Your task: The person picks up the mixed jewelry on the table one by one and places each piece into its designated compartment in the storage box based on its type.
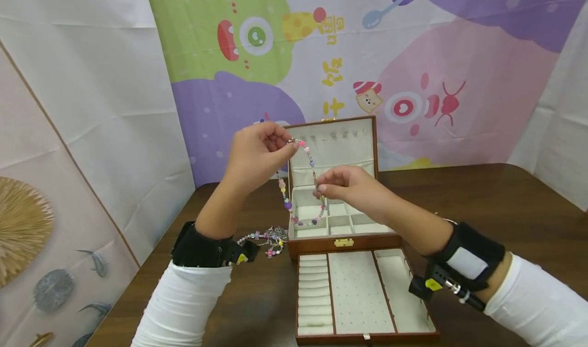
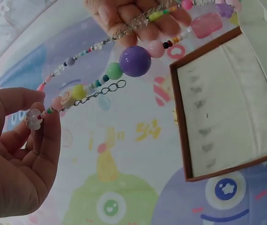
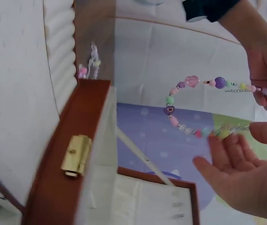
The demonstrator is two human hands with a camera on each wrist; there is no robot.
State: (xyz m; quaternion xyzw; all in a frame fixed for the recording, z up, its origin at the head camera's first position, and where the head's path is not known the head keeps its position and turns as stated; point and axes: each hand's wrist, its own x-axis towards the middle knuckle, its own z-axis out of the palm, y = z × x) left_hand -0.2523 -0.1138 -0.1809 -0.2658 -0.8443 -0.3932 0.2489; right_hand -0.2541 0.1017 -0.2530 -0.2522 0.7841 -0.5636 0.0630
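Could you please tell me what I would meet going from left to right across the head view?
Golden round motif → left wristband → left hand → beaded necklace → right hand → right wristband.

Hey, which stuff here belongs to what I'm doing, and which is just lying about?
In the job:
beaded necklace, pinched by the left hand, with the right hand at its strand
open jewelry box, probably, standing just behind

Lying about or background:
tangled beaded jewelry on the table, untouched
cartoon-print backdrop
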